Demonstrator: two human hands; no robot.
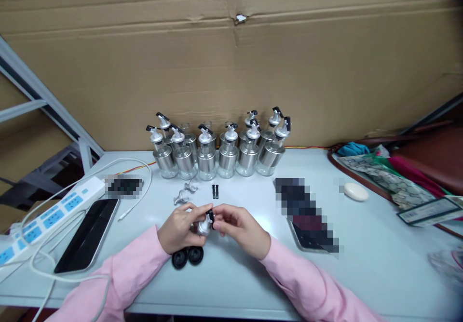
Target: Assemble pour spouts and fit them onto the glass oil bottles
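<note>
My left hand (pixel 182 228) is closed around a silver pour spout (pixel 204 226) above the table. On the spout's tip is a small black flip cap (pixel 211 214), which my right hand (pixel 240 228) pinches between thumb and fingers. Two round black stoppers (pixel 196 254) lie just below my left hand. Beyond my hands are two black strips (pixel 215 192), side by side, and a couple of loose silver spout pieces (pixel 183 196). Glass bottles with steel bands (pixel 207 163) stand in rows behind; several bear silver spouts with black caps, while some at the back have no spout.
At left lie a white power strip (pixel 54 221), a black-screened tablet (pixel 88 235) and white cables (pixel 139 201). A partly blurred phone (pixel 307 245) and a cream oval object (pixel 356 192) lie at right, near a brown bag (pixel 430 155). Cardboard (pixel 231 81) walls the back.
</note>
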